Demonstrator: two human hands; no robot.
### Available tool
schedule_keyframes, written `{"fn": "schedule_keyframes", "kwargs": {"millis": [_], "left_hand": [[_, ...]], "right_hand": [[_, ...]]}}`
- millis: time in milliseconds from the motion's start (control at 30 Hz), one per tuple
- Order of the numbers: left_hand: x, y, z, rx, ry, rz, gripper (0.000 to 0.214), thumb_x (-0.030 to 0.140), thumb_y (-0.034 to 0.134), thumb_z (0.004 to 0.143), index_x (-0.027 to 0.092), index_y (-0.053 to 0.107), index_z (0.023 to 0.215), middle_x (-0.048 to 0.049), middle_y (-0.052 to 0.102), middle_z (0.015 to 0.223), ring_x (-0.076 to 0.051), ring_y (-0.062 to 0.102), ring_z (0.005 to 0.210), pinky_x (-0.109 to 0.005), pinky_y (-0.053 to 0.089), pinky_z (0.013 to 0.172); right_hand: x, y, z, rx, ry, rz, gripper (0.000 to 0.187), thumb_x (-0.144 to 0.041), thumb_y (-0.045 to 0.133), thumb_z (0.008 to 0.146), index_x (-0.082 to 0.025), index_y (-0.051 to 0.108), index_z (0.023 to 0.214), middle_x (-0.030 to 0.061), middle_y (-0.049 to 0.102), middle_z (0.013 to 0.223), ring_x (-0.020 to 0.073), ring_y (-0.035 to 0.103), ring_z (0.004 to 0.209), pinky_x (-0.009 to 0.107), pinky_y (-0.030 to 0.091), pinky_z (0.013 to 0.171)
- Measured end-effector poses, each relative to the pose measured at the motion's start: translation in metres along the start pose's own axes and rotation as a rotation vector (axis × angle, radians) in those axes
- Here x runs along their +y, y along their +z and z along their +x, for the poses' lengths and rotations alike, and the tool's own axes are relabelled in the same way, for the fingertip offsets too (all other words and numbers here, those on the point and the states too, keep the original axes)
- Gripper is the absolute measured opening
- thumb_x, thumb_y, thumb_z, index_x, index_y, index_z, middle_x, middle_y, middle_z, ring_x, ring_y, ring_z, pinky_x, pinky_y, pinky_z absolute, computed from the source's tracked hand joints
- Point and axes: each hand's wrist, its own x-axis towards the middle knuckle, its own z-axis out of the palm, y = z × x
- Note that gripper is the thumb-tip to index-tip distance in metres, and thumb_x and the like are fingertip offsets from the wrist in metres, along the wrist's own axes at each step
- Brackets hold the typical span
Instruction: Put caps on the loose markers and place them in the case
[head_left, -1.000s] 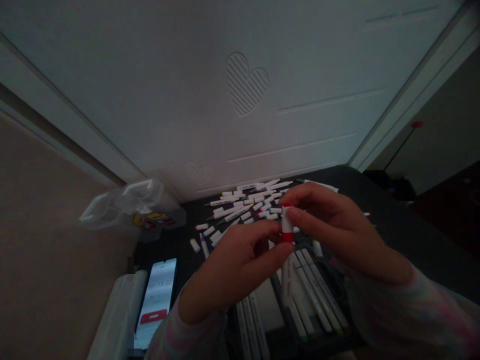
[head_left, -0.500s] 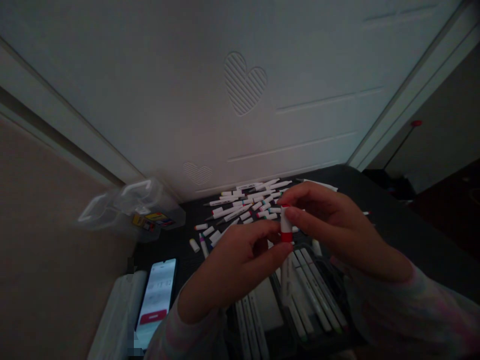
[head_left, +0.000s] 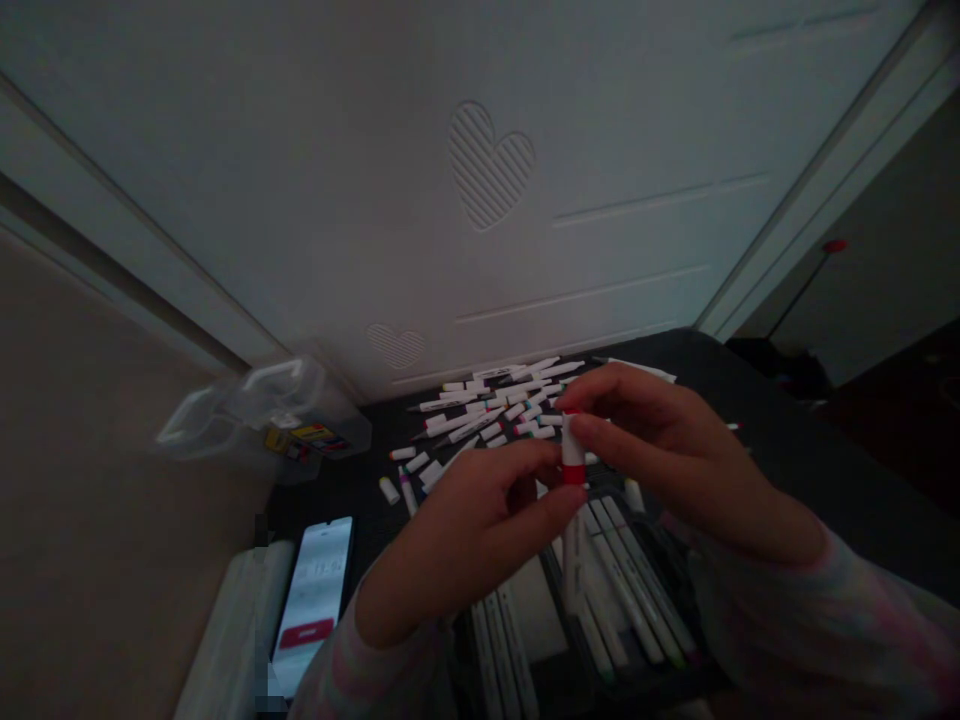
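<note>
A white marker (head_left: 574, 565) hangs upright in front of me, its upper end banded in red. My left hand (head_left: 480, 530) pinches it at the red band between thumb and forefinger. The white marker cap (head_left: 573, 446) with a red top sits on that end, and my right hand (head_left: 660, 450) closes thumb and fingers round it. Below my hands lies a dark tray (head_left: 570, 640) with several white markers (head_left: 630, 580) in rows. Part of the tray is hidden by my left hand and forearm.
Loose caps and uncapped markers (head_left: 472, 425) are heaped on the black table (head_left: 780, 480) against a white panel with hearts (head_left: 491, 165). Clear plastic cases (head_left: 300, 415) stand at the left. A lit phone (head_left: 315, 600) lies near a pale roll (head_left: 232, 640).
</note>
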Motion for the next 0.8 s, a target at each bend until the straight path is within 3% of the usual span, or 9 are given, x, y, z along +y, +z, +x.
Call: {"fn": "schedule_keyframes", "kwargs": {"millis": [233, 400, 600, 800], "left_hand": [[0.0008, -0.0008, 0.0004, -0.049, -0.057, -0.1, 0.017, 0.03, 0.048, 0.083, 0.017, 0.049, 0.072, 0.005, 0.046, 0.063, -0.008, 0.042, 0.058, -0.02, 0.031, 0.053], [0.0005, 0.0012, 0.0004, -0.135, -0.182, -0.281, 0.021, 0.037, 0.047, 0.083, 0.017, 0.05, 0.079, 0.0052, 0.044, 0.058, -0.007, 0.038, 0.051, -0.02, 0.029, 0.047], [0.0022, 0.005, 0.0005, -0.114, -0.244, -0.395, 0.016, 0.033, 0.052, 0.081, 0.017, 0.052, 0.082, 0.0043, 0.051, 0.058, -0.008, 0.045, 0.052, -0.02, 0.035, 0.05], [0.0007, 0.006, 0.0012, -0.091, -0.214, -0.425, 0.014, 0.031, 0.052, 0.081, 0.017, 0.054, 0.08, 0.004, 0.055, 0.061, -0.008, 0.048, 0.056, -0.02, 0.037, 0.053]], "right_hand": [[0.0004, 0.0017, 0.0023, -0.011, 0.015, 0.033, 0.009, -0.024, 0.052, 0.084, -0.02, 0.056, 0.09, -0.0003, 0.056, 0.077, 0.01, 0.053, 0.069, 0.019, 0.042, 0.059], [0.0049, 0.0041, 0.0067, -0.021, 0.001, 0.107, 0.011, -0.027, 0.054, 0.082, -0.017, 0.056, 0.087, 0.0002, 0.056, 0.078, 0.0099, 0.053, 0.07, 0.021, 0.043, 0.062], [0.0044, 0.004, 0.0083, -0.058, 0.003, 0.169, 0.013, -0.029, 0.054, 0.082, -0.016, 0.055, 0.084, -0.0006, 0.055, 0.075, 0.0089, 0.051, 0.067, 0.02, 0.042, 0.06], [0.0036, 0.0044, 0.0096, -0.085, 0.041, 0.229, 0.01, -0.025, 0.053, 0.082, -0.016, 0.054, 0.083, -0.0025, 0.053, 0.071, 0.0077, 0.05, 0.063, 0.02, 0.04, 0.057]]}}
